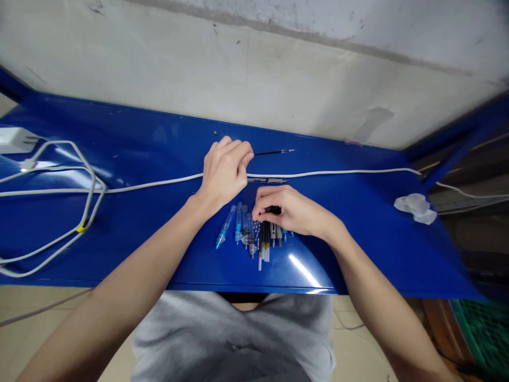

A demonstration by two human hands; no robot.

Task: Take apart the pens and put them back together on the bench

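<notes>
My left hand (pixel 225 168) is closed on a dark pen refill (pixel 274 153), whose tip points right, above the white cable. Lower and to the right, my right hand (pixel 292 209) has its thumb and fingers pinched together over a group of pen parts; whatever is between the fingertips is hidden. Beneath and left of it lie several clear pen barrels with blue grips (pixel 238 225). Dark refills with pale ends (pixel 265 249) and grey pen parts (pixel 275 233) stick out below the right hand. A grey pen part (pixel 274 181) lies just beyond that hand, partly covered.
A white cable (pixel 318 174) crosses the blue shelf (pixel 139 239), coiled at the left near a white plug adapter (pixel 16 140). Crumpled translucent plastic (pixel 415 207) lies at the right. A pale wall (pixel 159 63) rises behind the shelf; blue posts (pixel 465 140) stand at its side.
</notes>
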